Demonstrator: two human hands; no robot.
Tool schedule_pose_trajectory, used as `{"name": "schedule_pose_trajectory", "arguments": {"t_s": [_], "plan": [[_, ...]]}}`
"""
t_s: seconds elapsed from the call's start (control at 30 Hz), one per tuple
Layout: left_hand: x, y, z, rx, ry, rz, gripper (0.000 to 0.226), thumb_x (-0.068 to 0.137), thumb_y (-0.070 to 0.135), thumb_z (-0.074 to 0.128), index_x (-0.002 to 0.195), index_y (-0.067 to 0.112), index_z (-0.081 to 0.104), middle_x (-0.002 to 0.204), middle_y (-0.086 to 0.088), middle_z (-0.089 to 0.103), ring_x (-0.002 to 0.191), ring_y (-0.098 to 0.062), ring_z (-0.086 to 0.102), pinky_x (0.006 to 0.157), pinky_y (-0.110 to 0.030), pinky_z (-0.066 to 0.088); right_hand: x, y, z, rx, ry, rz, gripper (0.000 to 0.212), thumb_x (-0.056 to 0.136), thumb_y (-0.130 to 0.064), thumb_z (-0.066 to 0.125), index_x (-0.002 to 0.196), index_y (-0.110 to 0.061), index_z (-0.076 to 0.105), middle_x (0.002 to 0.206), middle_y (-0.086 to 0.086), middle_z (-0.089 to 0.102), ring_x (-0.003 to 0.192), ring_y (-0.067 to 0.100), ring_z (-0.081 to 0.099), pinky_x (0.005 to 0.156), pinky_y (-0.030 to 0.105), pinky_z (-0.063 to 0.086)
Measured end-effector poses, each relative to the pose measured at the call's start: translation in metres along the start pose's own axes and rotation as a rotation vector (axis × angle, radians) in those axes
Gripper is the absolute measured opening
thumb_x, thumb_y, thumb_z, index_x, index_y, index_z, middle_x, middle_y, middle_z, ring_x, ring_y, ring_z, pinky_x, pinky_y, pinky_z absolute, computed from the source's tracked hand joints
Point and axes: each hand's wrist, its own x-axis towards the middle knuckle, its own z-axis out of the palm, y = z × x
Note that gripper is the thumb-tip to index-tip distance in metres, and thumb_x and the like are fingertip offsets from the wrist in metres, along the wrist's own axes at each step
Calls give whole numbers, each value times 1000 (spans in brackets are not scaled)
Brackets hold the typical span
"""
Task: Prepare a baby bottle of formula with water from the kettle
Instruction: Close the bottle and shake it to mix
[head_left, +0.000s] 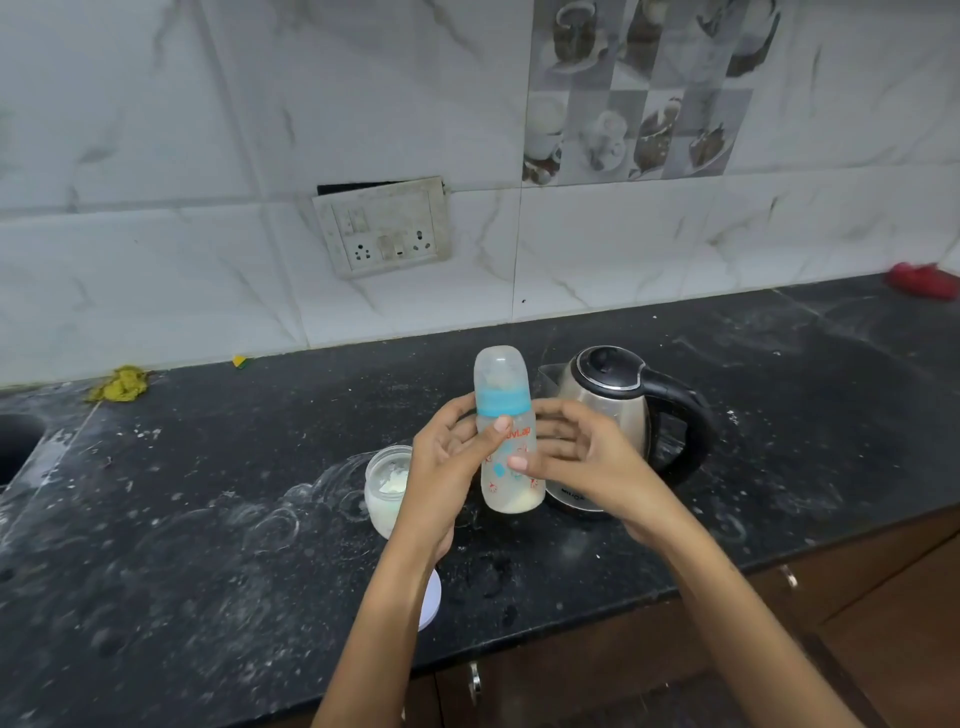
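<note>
While both hands (452, 457) (576, 457) press flat around the capped bottle (506, 441), each grip spread, rolling gently should mix the formula.

A home kitchen, it seems; black stone counter (208, 519), marble-look wall tiles (156, 156), electric kettle (613, 415), socket plate (384, 228).

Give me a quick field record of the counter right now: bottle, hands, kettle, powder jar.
bottle: baby bottle, upright, blue collar and clear cap on, pale contents at its bottom
left hand: palm against the bottle's left side
right hand: palm against its right side
kettle: steel, lid shut, behind the right hand
powder jar: open, white powder inside
jar lid: on the counter, partly hidden by left forearm
</note>
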Motion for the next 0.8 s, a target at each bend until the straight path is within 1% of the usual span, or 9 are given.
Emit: {"name": "schedule_pose_trajectory", "arguments": {"t_s": [0.07, 0.2, 0.33, 0.43, 0.5, 0.57, 0.63, 0.7, 0.8], "plan": [[0, 1, 3, 7, -12, 1, 47, 77, 19, 68, 121, 8, 58, 104, -7, 74, 97, -15, 71, 77, -21, 55, 1, 5, 5, 43, 21, -21, 55, 77, -4, 78, 125, -9, 52, 115, 8, 70, 102, 18, 71, 85, 27, 58], [1, 6, 5, 49, -92, -7, 49, 77, 19, 69, 123, 8, 57, 109, -8, 73, 102, -19, 69, 82, -24, 56, 3, 12, 5, 182, 13, -71, 55, 78, -2, 75, 128, -4, 51, 119, 14, 68, 108, 26, 68, 91, 33, 56], [8, 14, -2, 73, -203, -45, 45, 83, 16, 66, 126, 6, 57, 115, -8, 71, 108, -18, 67, 85, -21, 53, 3, 12, -4, 277, -75, -40, 44, 75, -5, 73, 118, -3, 64, 106, 8, 75, 99, 18, 71, 82, 26, 56], [14, 17, -7, 76, -335, -73, 43, 88, 10, 64, 129, 6, 54, 123, -13, 66, 116, -29, 62, 98, -36, 51, 3, 13, -9, 321, -175, 21, 40, 65, -16, 81, 103, -10, 72, 97, 4, 77, 93, 16, 72, 77, 25, 57], [18, 17, -8, 94, -389, -90, 45, 85, 11, 65, 128, 6, 55, 123, -16, 65, 116, -34, 61, 101, -43, 48, 4, 17, -11, 353, -218, 58, 53, 58, -22, 89, 106, -7, 72, 102, 10, 75, 96, 20, 72, 79, 28, 57], [19, 17, -7, 117, -362, -100, 43, 83, 9, 66, 125, 6, 58, 119, -17, 68, 113, -34, 63, 101, -43, 48, 3, 18, -12, 375, -232, 85, 61, 60, -25, 90, 112, -3, 68, 106, 14, 74, 99, 23, 71, 81, 30, 57], [18, 15, -1, 127, -281, -106, 42, 80, 8, 69, 122, 6, 61, 113, -15, 71, 107, -30, 66, 96, -38, 51, 4, 20, -13, 322, -191, 69, 51, 70, -11, 84, 116, 0, 65, 106, 14, 74, 97, 22, 71, 81, 29, 57], [14, 11, 6, 156, -170, -82, 41, 78, 3, 74, 117, 6, 63, 106, -12, 73, 100, -25, 70, 89, -35, 54, 4, 20, -11, 179, -86, 21, 46, 74, 3, 79, 118, 1, 63, 107, 16, 74, 96, 23, 72, 83, 32, 58], [9, 1, 18, 230, 41, 13, 48, 66, 10, 85, 109, 8, 64, 98, -7, 75, 93, -19, 72, 84, -40, 57, 3, 23, -3, 0, 123, -83, 50, 64, 1, 86, 109, -10, 67, 103, 10, 75, 96, 20, 72, 85, 31, 57]]}}
